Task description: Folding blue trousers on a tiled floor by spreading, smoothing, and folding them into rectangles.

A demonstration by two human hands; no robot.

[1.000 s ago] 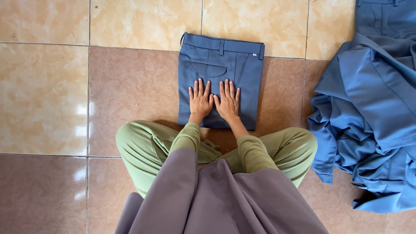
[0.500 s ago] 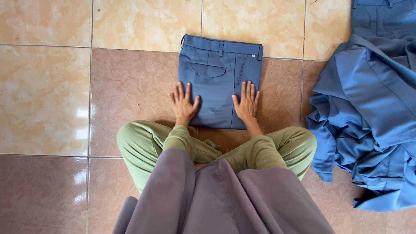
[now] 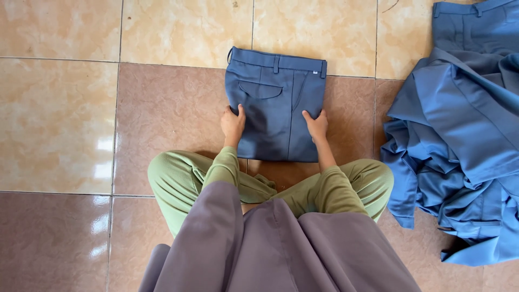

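Folded blue trousers (image 3: 275,103) lie flat on the tiled floor in front of my knees, waistband away from me, a back pocket facing up. My left hand (image 3: 232,124) grips the left edge of the fold, thumb on top and fingers tucked under. My right hand (image 3: 317,125) holds the right edge the same way. Both arms wear green sleeves.
A heap of unfolded blue garments (image 3: 459,135) lies on the floor to my right, reaching the frame's edge. The floor (image 3: 162,108) is glossy beige and brown tile. My green-clad legs (image 3: 178,178) and a mauve cloth (image 3: 270,249) fill the lower middle.
My hands lay flat together on the trousers' near end, then slid apart to the two side edges. Now they curl around those edges.
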